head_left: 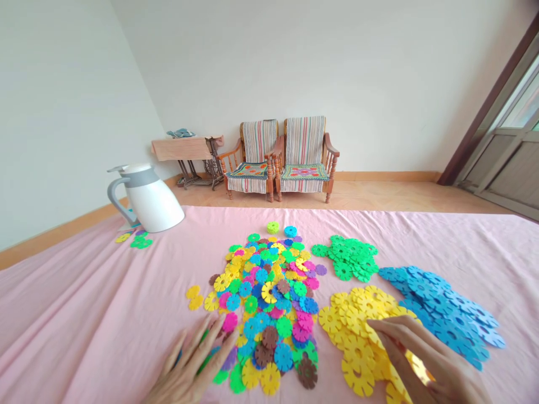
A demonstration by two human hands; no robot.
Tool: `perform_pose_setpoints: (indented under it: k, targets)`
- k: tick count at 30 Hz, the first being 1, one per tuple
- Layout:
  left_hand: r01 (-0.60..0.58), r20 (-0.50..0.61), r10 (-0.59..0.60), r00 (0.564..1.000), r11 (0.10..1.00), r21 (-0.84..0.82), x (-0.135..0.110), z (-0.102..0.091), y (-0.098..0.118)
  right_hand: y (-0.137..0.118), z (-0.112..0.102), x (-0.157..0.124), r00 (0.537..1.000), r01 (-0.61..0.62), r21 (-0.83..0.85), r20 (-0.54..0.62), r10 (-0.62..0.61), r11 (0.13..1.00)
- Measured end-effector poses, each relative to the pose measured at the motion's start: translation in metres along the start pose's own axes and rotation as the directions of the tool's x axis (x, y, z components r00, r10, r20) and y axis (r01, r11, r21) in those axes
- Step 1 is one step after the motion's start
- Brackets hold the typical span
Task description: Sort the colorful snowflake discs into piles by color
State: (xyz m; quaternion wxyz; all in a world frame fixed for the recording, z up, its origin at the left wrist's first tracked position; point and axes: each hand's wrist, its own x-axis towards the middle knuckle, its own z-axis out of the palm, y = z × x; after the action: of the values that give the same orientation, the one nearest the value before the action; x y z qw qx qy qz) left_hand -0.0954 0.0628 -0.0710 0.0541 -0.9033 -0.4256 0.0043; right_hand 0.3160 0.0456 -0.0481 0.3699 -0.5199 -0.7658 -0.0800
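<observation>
Left fingers spread apart on mixed discs; right fingers, grip unclear, over yellow discs; white jug beyond.

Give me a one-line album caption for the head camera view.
Left hand at a mixed heap of plastic snowflake discs, right hand over the yellow pile on a pink sheet.

disc pile centre | heaps right (three of them) | jug back left

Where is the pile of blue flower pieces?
In the head view, the blue pile lies on the right side of the pink sheet, just beyond the right hand, beside the yellow pile and near the green pile.
</observation>
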Motion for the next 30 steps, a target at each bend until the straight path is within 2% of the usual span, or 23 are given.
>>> perform_pose_setpoints:
  k: [4, 8, 10, 12, 13, 14, 15, 16, 17, 19, 23, 27, 30]
  targets:
    - [0.115, -0.062, -0.116, 0.991, 0.993, -0.020, 0.008, -0.009, -0.026, 0.001, 0.001, -0.001, 1.000, 0.001, -0.007, 0.003, -0.001, 1.000]
    - [0.165, -0.149, -0.174, 0.973, 0.984, -0.072, 0.023, -0.011, -0.043, 0.000, 0.002, 0.000, 1.000, 0.020, 0.015, -0.001, -0.020, 1.000]
    - [0.201, -0.210, -0.213, 0.954, 0.977, -0.076, 0.033, -0.014, -0.039, -0.001, 0.002, 0.002, 1.000, 0.031, 0.027, -0.004, -0.031, 0.999]
    - [0.206, -0.255, -0.218, 0.942, 0.976, -0.073, 0.042, -0.021, -0.023, -0.003, 0.001, 0.004, 0.999, 0.043, 0.043, -0.007, -0.042, 0.998]
    - [0.181, -0.258, -0.196, 0.946, 0.980, -0.081, 0.046, -0.026, -0.011, -0.004, 0.001, 0.004, 0.999, 0.048, 0.054, -0.011, -0.047, 0.997]
    - [0.106, -0.248, -0.125, 0.961, 0.990, -0.090, 0.050, -0.031, 0.002, -0.005, 0.001, 0.004, 0.999, 0.048, 0.063, -0.011, -0.047, 0.997]
    - [0.004, -0.169, -0.023, 0.985, 0.994, -0.113, 0.053, -0.037, 0.016, -0.006, 0.001, 0.005, 0.999, 0.045, 0.073, -0.010, -0.044, 0.996]
    - [-0.120, -0.108, 0.105, 0.989, 0.982, -0.147, 0.056, -0.042, 0.029, -0.006, 0.001, 0.005, 0.999, 0.042, 0.082, -0.008, -0.041, 0.996]
    - [-0.218, -0.061, 0.210, 0.976, 0.958, -0.186, 0.058, -0.046, 0.039, -0.007, 0.002, 0.004, 0.999, 0.033, 0.089, -0.004, -0.033, 0.995]
    - [-0.306, 0.004, 0.318, 0.948, 0.917, -0.255, 0.060, -0.053, 0.053, -0.007, 0.001, 0.004, 1.000, 0.024, 0.100, 0.001, -0.024, 0.995]
    - [-0.310, 0.015, 0.324, 0.946, 0.914, -0.261, 0.058, -0.062, 0.050, -0.008, 0.000, 0.005, 1.000, 0.018, 0.107, -0.014, -0.016, 0.994]
    - [-0.264, -0.044, 0.261, 0.964, 0.936, -0.232, 0.044, -0.070, 0.030, -0.009, 0.000, 0.007, 0.999, 0.019, 0.080, -0.042, -0.016, 0.997]
    - [-0.248, -0.075, 0.238, 0.968, 0.950, -0.191, 0.028, -0.067, 0.013, -0.011, 0.001, 0.007, 0.999, 0.014, 0.064, -0.039, -0.012, 0.998]
